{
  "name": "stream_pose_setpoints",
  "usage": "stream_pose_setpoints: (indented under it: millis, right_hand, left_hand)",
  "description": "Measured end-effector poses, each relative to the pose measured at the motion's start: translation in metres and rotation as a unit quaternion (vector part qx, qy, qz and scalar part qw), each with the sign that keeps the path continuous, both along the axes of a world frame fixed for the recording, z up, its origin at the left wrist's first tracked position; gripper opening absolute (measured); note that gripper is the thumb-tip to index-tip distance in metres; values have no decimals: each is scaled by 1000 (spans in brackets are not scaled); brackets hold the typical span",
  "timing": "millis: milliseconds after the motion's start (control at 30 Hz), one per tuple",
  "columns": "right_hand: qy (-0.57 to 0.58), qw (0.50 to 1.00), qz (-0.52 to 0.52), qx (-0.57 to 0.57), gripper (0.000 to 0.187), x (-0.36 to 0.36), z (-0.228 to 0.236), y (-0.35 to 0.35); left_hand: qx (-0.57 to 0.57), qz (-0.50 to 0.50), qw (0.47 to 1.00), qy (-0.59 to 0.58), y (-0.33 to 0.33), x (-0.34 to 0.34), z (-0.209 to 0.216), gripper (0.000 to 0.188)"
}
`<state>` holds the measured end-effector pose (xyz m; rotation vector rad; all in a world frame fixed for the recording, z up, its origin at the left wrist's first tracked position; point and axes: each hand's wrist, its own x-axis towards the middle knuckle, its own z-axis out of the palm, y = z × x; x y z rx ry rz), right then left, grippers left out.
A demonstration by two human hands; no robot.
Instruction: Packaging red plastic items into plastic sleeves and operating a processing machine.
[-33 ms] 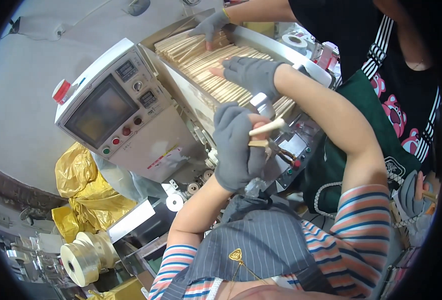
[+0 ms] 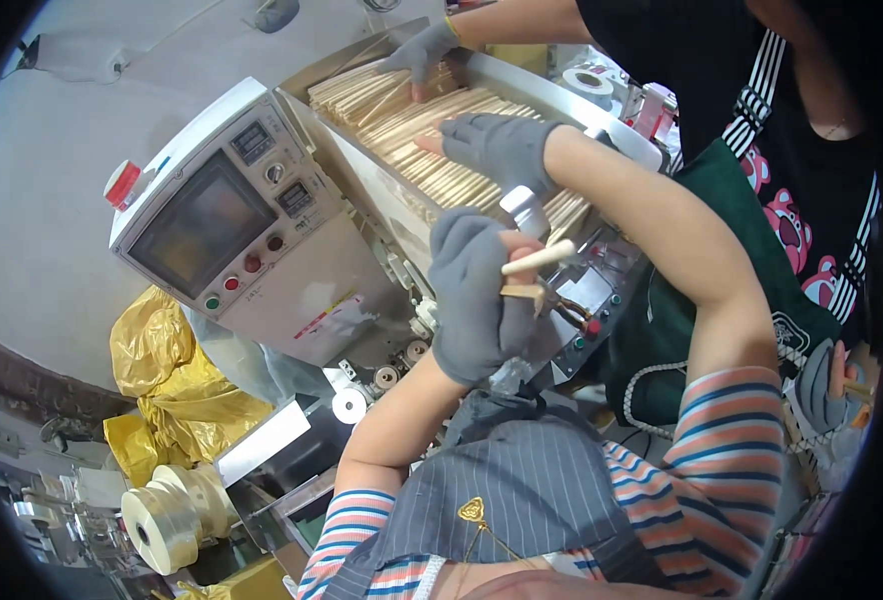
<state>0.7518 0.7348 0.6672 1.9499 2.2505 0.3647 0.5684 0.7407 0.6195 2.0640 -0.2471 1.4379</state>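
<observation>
In a grey glove with bare fingertips, my left hand is closed around a pale wooden stick whose end points right. A tan square-ended piece also sticks out of this grip; the rest of it is hidden by the fingers. My right hand, gloved the same way, lies flat with fingers stretched out on a layer of chopstick-like wooden sticks. These sticks fill a long metal hopper. A co-worker's gloved hand rests on the far end of the layer.
A control box with a screen and buttons stands left of the hopper. The co-worker in a green apron is at the right; another gloved hand shows at the right rim. Film rolls and yellow bags are lower left.
My left hand has shifted slightly to the right and down with the stick in it. My right hand has slid a touch left on the wooden sticks.
</observation>
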Motion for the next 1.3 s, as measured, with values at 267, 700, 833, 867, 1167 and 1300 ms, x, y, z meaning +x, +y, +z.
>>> stream_pose_setpoints:
  millis: [267,700,833,867,1167,1300]
  right_hand:
    - [58,998,-21,20,99,10,7,43]
    - [119,986,-15,120,82,28,-57,55]
    - [169,984,42,36,54,-9,-30,-17]
    - [164,986,23,-12,53,-11,-24,-33]
    - [272,947,59,159,45,2,-49,-60]
    - [385,905,115,139,52,10,-48,-67]
  left_hand:
    - [34,-13,998,-55,-20,2,-1,18]
    - [-156,-63,984,56,-4,-4,5,38]
    - [-171,-14,985,11,-12,-5,1,42]
    - [-190,-8,982,2,-17,-3,3,43]
    - [-196,-4,979,-61,-20,10,-7,41]
    - [-180,-8,981,-70,-18,10,-8,42]
